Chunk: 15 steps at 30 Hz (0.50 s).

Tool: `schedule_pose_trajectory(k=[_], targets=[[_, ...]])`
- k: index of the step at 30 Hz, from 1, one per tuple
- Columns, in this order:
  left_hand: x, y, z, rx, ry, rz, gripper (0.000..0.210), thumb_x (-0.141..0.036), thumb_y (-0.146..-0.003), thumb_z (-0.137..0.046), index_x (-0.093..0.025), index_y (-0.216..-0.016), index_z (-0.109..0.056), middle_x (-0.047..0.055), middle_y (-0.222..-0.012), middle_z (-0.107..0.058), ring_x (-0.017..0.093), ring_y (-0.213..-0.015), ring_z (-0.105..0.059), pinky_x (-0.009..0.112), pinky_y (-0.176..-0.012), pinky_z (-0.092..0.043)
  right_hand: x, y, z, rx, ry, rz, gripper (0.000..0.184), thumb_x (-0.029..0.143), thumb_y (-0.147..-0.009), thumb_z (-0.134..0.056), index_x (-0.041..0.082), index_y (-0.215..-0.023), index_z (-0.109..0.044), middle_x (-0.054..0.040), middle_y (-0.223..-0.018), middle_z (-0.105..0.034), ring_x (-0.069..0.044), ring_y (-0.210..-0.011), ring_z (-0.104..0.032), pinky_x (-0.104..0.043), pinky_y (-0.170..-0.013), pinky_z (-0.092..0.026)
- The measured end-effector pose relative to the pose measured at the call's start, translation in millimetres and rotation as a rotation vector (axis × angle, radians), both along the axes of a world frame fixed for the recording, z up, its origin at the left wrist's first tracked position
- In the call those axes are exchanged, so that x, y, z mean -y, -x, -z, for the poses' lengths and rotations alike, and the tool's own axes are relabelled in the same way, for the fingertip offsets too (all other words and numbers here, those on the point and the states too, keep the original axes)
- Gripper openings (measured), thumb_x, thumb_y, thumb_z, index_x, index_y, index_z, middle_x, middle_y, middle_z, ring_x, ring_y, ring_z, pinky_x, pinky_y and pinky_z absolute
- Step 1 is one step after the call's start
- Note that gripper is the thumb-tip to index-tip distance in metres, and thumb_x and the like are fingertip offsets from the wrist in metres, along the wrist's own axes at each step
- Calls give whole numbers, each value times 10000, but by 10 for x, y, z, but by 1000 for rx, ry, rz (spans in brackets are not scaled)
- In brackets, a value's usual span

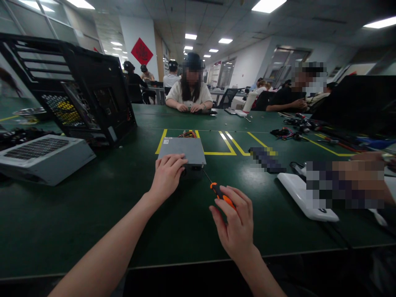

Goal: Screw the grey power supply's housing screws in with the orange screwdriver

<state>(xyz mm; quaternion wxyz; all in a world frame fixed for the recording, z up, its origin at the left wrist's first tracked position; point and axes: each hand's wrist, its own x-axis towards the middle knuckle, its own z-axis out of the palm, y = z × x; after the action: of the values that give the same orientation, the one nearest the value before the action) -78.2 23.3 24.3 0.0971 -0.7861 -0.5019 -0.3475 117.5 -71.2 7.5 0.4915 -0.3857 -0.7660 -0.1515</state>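
A grey metal computer power supply (pixel 185 149) lies on the green table in front of me, its bundled cables showing at the far side. My left hand (pixel 168 171) grips its near left part, fingers over the top and thumb by the near face. From the right, my right hand (pixel 236 216) holds a screwdriver (pixel 219 192) with an orange and black handle between its fingers; the thumb stands apart from the handle. The thin shaft points at the near right corner of the power supply, where its tip appears to touch.
A black computer case (pixel 89 90) stands at left, behind a second power supply (pixel 52 159). To the right are a white power bank (pixel 306 197), a blurred dark item (pixel 267 160) and cables (pixel 297 126). Another person's hand (pixel 359 173) reaches in at right. A person (pixel 192 88) sits opposite.
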Motion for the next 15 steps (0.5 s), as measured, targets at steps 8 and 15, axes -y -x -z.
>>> schedule_pose_trajectory(k=[8,15], targets=[[7,-9,-3,0,-2,-4,234,-148,-839,-483,-259,-1020,-582,15,-1193,-579,230,-1085,-472,405,-857,-351,-18,37,1,17,-12,-49,347,41,-778,-526,202,-1079,-467,-115,-1241,-436,-257,-1166,-458,-459,-858,-512],[27,-15,-30,12,-1,6,240,-152,-829,-487,-265,-1020,-579,8,-1186,-579,223,-1084,-473,416,-862,-354,-10,23,-1,6,-19,-76,370,0,-779,-485,167,-1106,-442,-146,-1253,-427,-234,-1161,-465,-413,-848,-518]])
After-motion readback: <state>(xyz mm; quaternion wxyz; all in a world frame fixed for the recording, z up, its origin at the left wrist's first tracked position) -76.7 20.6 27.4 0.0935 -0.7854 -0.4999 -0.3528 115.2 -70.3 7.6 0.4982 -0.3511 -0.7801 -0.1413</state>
